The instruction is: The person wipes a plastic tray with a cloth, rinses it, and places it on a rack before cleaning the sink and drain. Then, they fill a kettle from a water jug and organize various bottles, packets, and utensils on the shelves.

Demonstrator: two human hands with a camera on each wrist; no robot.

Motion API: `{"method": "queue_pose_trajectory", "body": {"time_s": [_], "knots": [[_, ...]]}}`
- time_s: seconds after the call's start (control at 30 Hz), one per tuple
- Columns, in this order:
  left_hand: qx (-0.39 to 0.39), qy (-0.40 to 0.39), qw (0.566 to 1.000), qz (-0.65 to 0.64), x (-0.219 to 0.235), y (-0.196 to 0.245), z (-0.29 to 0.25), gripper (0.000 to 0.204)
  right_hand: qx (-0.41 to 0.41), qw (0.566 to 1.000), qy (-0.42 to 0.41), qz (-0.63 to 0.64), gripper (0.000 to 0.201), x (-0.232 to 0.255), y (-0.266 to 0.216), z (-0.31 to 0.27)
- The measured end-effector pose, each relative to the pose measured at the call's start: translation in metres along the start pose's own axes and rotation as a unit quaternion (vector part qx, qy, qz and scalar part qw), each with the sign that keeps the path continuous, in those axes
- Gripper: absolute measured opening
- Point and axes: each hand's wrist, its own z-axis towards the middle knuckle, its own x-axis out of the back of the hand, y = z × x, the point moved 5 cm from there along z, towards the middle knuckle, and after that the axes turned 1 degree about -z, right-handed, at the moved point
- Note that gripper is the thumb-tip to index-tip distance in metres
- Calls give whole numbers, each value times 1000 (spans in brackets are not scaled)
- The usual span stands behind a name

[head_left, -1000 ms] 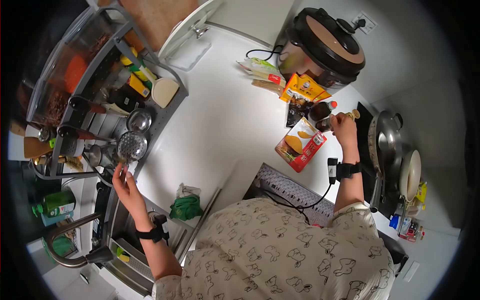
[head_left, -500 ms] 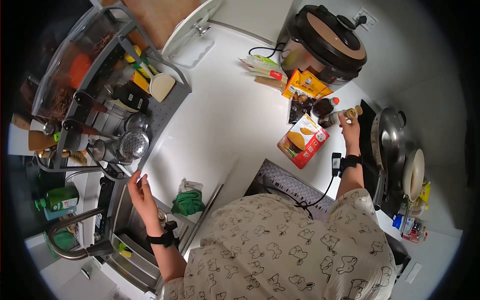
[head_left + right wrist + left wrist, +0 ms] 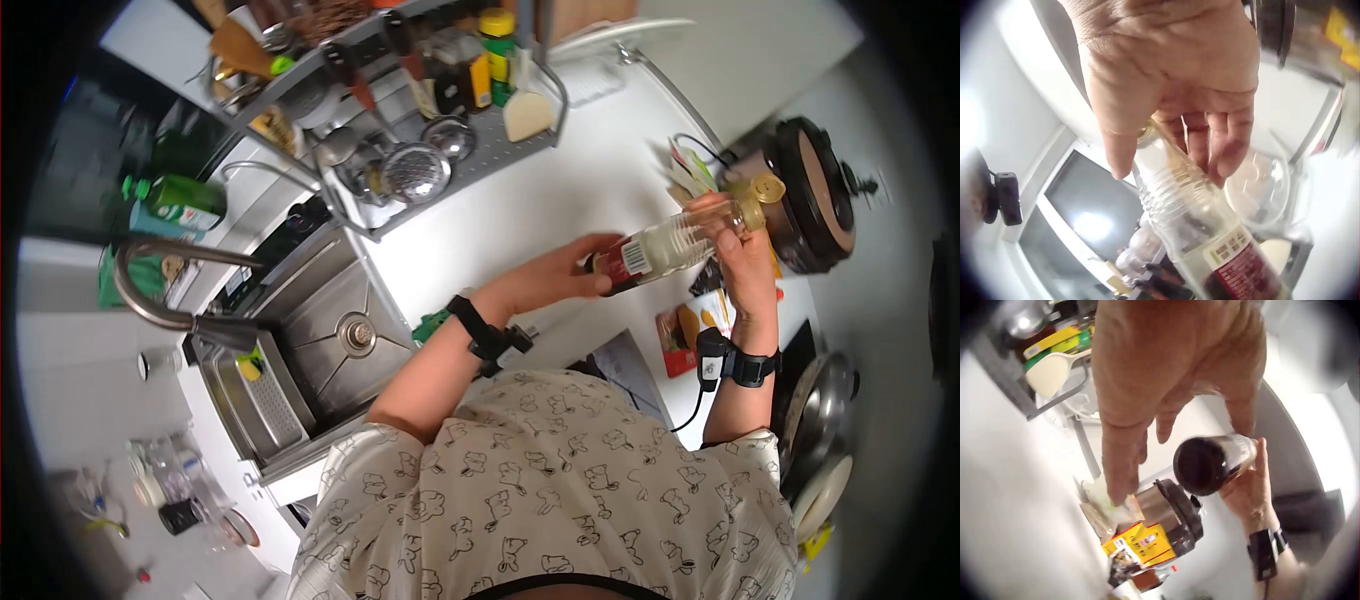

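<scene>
A clear glass bottle [image 3: 665, 250] with a dark red label and yellow cap [image 3: 768, 188] lies tilted in the air above the counter. The right hand [image 3: 742, 255] grips it by its neck; in the right wrist view, the thumb and fingers of that hand [image 3: 1169, 81] lie around the upper part of the bottle [image 3: 1191, 219]. At the bottle's base the left hand [image 3: 555, 275] has its fingers and thumb spread. The left wrist view shows the dark base [image 3: 1200, 465] close below the left hand [image 3: 1179, 369], with the fingers apart; contact cannot be told.
A rack [image 3: 485, 150] of ladles and bottles stands beyond the counter, left of a pressure cooker [image 3: 820, 200]. A sink [image 3: 320, 340] with a faucet [image 3: 150, 290] lies left. A red packet [image 3: 680, 340] is near the right forearm, and pans [image 3: 825, 400] stand right.
The right hand has lifted the bottle from beside the packets and brought it left. The left hand has moved right, from near the rack to the bottle's base. The head view has turned toward the sink.
</scene>
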Motion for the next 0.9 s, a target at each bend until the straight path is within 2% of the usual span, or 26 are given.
{"method": "queue_pose_trajectory", "body": {"time_s": [0.03, 0.07, 0.13, 0.17, 0.23, 0.27, 0.3, 0.33, 0.37, 0.4, 0.43, 0.5, 0.53, 0.57, 0.6, 0.67, 0.7, 0.77, 0.8, 0.87, 0.9], "knots": [[22, -31, 996, -82, -3, -1, -3, 63, 9, 999, -22, 23, 54, -11, -2, 9], [16, -24, 996, -79, -4, 0, -5, 63, 14, 999, -29, 25, 54, -19, -4, 18], [-76, 67, 995, -1, 2, 11, -9, 61, 21, 991, -56, 121, 66, -31, -8, 39], [-82, 69, 994, 3, 2, 11, -8, 61, 27, 991, -59, 120, 66, -37, -13, 46], [-168, 186, 952, 173, 11, 20, -11, 55, 28, 984, -72, 159, 74, -47, -25, 62], [-175, 189, 950, 175, 11, 22, -13, 55, 43, 983, -54, 172, 68, -46, -24, 71], [-150, 114, 982, -14, 7, 19, -12, 54, 49, 982, -59, 170, 68, -47, -26, 79], [-117, 32, 972, -200, 1, 17, -12, 55, 51, 982, -40, 179, 63, -46, -28, 86], [-123, 34, 972, -195, 2, 18, -12, 55, 52, 980, -20, 189, 58, -46, -31, 92], [-134, -30, 948, -286, -4, 17, -9, 59, 58, 984, -17, 170, 49, -50, -36, 95], [-140, -93, 912, -374, -11, 18, -8, 63, 62, 983, -19, 173, 49, -57, -42, 97], [-122, -77, 909, -390, -16, 19, -5, 66, 60, 993, 14, 97, 45, -67, -51, 99], [-117, -104, 879, -450, -18, 19, -3, 65, 97, 993, 20, 63, 41, -71, -58, 102], [-111, -131, 844, -508, -19, 20, -2, 63, 100, 993, 22, 65, 41, -73, -59, 104], [-110, -131, 846, -505, -17, 19, -1, 63, 102, 994, 29, 39, 40, -74, -59, 108], [-100, -172, 797, -570, -17, 17, 2, 59, 115, 992, 53, -2, 34, -76, -56, 116], [-97, -171, 798, -569, -17, 15, 2, 59, 114, 992, 55, 0, 34, -78, -53, 118], [-92, -179, 768, -608, -16, 11, 3, 56, 120, 990, 57, -53, 30, -83, -47, 121], [-91, -176, 770, -606, -17, 7, 4, 56, 125, 988, 65, -62, 28, -86, -41, 124], [-92, -161, 747, -638, -14, -2, 7, 55, 132, 986, 62, -83, 28, -96, -34, 125], [-93, -159, 749, -636, -10, -5, 9, 55, 140, 983, 58, -107, 29, -100, -33, 125]]}}
